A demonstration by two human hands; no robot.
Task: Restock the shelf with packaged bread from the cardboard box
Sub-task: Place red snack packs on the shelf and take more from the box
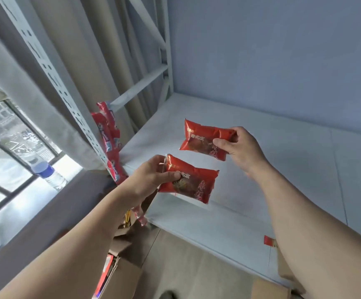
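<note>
shelf board lies bare ahead; red packets crowd its left upright.

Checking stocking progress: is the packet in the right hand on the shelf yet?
No. The right hand holds its bread packet above the shelf.

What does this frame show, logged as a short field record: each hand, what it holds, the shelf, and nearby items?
left hand: left hand grips the nearer red bread packet by its left end
right hand: right hand pinches the farther red bread packet by its right end
packets: both held above the shelf, apart from each other
shelf: pale shelf board, bare where visible
left of shelf: red packets by the upright
windowsill: water bottle
below: cardboard box
</note>
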